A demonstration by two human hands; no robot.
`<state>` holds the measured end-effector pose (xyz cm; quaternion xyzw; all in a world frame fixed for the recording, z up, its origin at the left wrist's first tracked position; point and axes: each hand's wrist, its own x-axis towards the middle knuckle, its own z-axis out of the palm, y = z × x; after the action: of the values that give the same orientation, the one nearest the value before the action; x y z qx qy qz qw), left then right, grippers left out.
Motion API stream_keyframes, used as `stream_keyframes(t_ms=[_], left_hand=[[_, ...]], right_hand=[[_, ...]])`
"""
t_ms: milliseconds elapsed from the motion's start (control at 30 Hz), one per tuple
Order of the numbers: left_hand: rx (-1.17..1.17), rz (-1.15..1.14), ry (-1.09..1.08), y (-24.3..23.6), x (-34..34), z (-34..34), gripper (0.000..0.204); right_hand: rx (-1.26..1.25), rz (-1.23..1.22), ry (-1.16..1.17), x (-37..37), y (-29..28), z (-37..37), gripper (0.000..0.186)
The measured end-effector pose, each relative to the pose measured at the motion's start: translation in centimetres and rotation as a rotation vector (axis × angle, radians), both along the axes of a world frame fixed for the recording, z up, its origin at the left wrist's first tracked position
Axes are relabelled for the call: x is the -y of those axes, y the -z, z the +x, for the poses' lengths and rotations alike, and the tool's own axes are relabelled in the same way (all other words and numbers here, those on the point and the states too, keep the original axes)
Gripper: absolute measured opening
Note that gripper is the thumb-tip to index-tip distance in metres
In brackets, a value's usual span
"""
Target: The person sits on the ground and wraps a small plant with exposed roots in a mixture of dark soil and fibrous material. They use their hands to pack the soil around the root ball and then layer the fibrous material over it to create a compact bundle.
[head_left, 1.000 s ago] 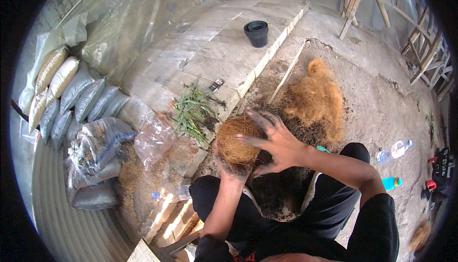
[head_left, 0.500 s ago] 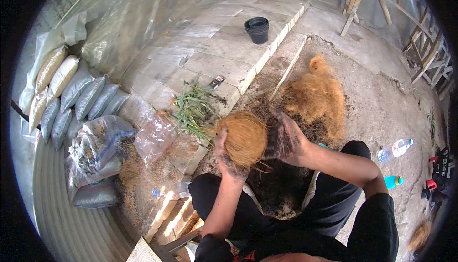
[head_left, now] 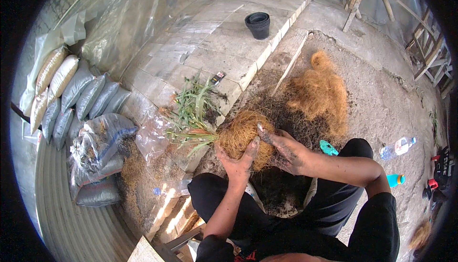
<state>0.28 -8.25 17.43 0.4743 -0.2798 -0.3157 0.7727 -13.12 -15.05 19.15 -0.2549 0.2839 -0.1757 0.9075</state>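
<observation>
A round ball of brown coconut fibre (head_left: pixel 244 127) is between my two soil-stained hands, held above the dark soil. Green leaves (head_left: pixel 202 139) stick out from its left side. Cupping the ball from the near left is my left hand (head_left: pixel 236 164), its thumb pressed against the fibre. My right hand (head_left: pixel 286 152) grips the right side, thumb on top; its other fingers are partly hidden.
Loose coconut fibre (head_left: pixel 322 95) lies on the soil (head_left: pixel 281 185) ahead right. Leafy plants (head_left: pixel 193 97) rest on the ledge, with black pots (head_left: pixel 258 25) beyond. A teal trowel (head_left: pixel 328 148) and a plastic bottle (head_left: pixel 398 148) are right; filled sacks (head_left: pixel 76 85) are stacked left.
The ball has turned, and its leaves now show more plainly on the left. My right hand has closed in from beside the ball onto it, and my left thumb has come across its near side.
</observation>
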Motion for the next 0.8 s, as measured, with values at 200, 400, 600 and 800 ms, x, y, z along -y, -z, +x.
stream_keyframes(t_ms=[200,400,600,800], left_hand=[[0.093,0.046,-0.020,0.0,-0.3,0.5,0.053],[0.010,-0.024,-0.043,-0.8,0.1,1.3,0.056],[0.501,-0.019,0.080,0.5,-0.5,3.4,0.066],[0.779,-0.031,0.320,0.4,-0.5,3.1,0.078]], right_hand=[[-0.078,0.047,0.055,-0.5,-1.6,1.0,0.091],[0.098,-0.055,-0.139,0.7,-3.0,1.3,0.066],[0.293,0.260,-0.047,2.0,-1.2,2.0,0.063],[0.088,0.203,0.027,0.7,-2.5,1.8,0.052]])
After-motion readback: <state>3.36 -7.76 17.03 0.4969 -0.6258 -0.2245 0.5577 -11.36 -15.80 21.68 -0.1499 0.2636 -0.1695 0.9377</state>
